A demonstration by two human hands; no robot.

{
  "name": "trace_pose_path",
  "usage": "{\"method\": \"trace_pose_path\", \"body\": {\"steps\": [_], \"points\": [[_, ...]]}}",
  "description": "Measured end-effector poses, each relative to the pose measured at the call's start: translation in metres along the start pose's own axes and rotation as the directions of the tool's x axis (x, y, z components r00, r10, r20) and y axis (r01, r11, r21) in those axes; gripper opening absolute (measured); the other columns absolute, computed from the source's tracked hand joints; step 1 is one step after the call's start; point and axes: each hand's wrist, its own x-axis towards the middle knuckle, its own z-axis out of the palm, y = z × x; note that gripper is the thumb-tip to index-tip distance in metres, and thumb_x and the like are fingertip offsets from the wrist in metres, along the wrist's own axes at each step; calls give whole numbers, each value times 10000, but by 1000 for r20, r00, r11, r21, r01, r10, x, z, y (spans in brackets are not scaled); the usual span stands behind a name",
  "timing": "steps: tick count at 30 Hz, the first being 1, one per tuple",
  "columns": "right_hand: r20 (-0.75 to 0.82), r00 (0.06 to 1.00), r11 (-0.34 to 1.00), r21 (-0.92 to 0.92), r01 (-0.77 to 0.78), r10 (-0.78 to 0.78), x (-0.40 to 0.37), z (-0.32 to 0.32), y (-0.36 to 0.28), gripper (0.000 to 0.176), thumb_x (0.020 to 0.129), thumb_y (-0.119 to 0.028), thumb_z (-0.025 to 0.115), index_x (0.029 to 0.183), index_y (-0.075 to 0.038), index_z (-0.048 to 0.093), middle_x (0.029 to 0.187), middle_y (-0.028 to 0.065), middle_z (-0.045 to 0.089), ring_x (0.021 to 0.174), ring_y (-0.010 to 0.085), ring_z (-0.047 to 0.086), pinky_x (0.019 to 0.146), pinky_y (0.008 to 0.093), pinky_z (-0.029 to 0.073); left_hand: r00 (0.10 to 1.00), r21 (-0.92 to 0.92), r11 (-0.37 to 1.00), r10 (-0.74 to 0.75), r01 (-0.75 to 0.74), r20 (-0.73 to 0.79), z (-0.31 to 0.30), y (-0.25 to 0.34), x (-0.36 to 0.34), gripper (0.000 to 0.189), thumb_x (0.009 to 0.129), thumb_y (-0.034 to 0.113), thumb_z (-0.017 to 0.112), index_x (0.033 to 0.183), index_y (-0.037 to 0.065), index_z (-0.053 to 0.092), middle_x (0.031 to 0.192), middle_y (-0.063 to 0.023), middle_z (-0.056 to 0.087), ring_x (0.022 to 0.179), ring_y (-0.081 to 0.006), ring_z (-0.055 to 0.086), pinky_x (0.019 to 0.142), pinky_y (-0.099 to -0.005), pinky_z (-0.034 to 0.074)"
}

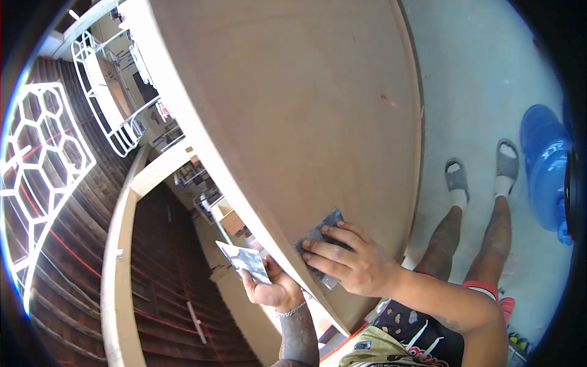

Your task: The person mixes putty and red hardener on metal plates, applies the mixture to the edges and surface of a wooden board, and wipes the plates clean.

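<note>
A large brown wooden panel (293, 122) with a pale edge fills the middle of the head view. My right hand (358, 260) presses a dark grey flat piece (334, 219) against the panel's face near its lower left edge, fingers spread over it. On the other side of that edge, my left hand (275, 284) grips a grey and white flat piece (244, 257) between thumb and fingers. A chain bracelet circles the left wrist. What either piece is made of cannot be told.
A blue water bottle (544, 165) lies at the right on the pale floor (477, 79), beside my sandalled feet. White metal racks (101, 92) and a wooden frame (119, 275) stand at the left. Hexagonal lights (46, 140) show at the far left.
</note>
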Motion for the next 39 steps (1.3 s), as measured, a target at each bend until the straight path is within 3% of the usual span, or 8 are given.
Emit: {"method": "trace_pose_path", "body": {"steps": [6, 10, 16, 22, 30, 34, 36, 39], "points": [[359, 919, 963, 144, -226, 162, -70, -36, -2, 607, 675, 80, 557, 1263, -67, 582, 1305, 110, 594, 1200, 339, 553, 1037, 427, 425, 999, -122, 992, -31, 29, -15, 4, -7, -5, 360, 971, 297, 447, 1155, 14, 571, 966, -117, 682, 905, -262, 674, 788, -438, 593], [-90, 858, 854, -82, -513, 506, -79, -102, -45, 555, 771, 144, 420, 1294, 3, 544, 1296, 213, 570, 1229, 334, 539, 1062, 396, 387, 996, -284, 955, -87, 85, 5, -8, -13, -4, 397, 966, 303, 458, 1274, 56, 495, 1160, -98, 633, 999, -266, 651, 789, -463, 579], [-39, 963, 735, -637, -231, 268, 15, -113, -173, 545, 761, 174, 435, 1272, 20, 547, 1276, 211, 578, 1220, 359, 543, 1051, 382, 393, 965, -513, 822, -257, 247, 53, -23, 0, -1, 349, 951, 275, 491, 1233, 74, 534, 1111, -78, 656, 979, -260, 661, 783, -458, 564], [426, 904, 868, -445, 221, -12, 84, 8, -263, 597, 658, 186, 555, 1206, -43, 608, 1293, 204, 559, 1256, 407, 502, 1037, 470, 419, 424, -445, 96, -528, 890, 735, -76, 77, -24, 386, 933, 228, 498, 1261, 24, 508, 1125, -122, 657, 1004, -275, 660, 895, -437, 525], [800, 599, 868, -322, 379, 36, 94, 87, -272, 646, 637, 41, 716, 1259, -84, 596, 1270, 175, 558, 1240, 401, 497, 1058, 484, 402, 579, -550, 203, -426, 810, 695, -151, 116, -20, 407, 929, 182, 504, 1309, 36, 481, 1184, -132, 621, 1051, -253, 644, 895, -432, 534], [915, 203, 728, -401, 556, 349, 93, 92, -270, 588, 710, 46, 648, 1280, -82, 583, 1231, 151, 597, 1189, 341, 548, 1022, 421, 435, 780, -754, 243, -350, 610, 518, -200, 125, -16, 387, 927, 120, 491, 1294, 0, 481, 1175, -134, 617, 1095, -259, 618, 922, -438, 518], [739, 568, 855, -506, 113, 363, 82, 102, -275, 492, 801, 132, 494, 1261, -19, 583, 1187, 152, 631, 1047, 249, 636, 927, 370, 506, 864, -793, 364, -332, 488, 379, -217, 123, -9, 382, 932, 110, 496, 1296, -5, 479, 1175, -122, 611, 1086, -233, 607, 934, -407, 498], [503, 591, 764, -267, -587, 630, 67, 129, -288, 377, 852, 62, 500, 1224, 27, 546, 1105, 129, 640, 1045, 244, 627, 939, 373, 477, 967, -714, 670, -252, 205, 41, -233, 110, -14, 384, 959, 97, 503, 1320, -24, 455, 1178, -88, 591, 1062, -153, 563, 955, -308, 436]]}}
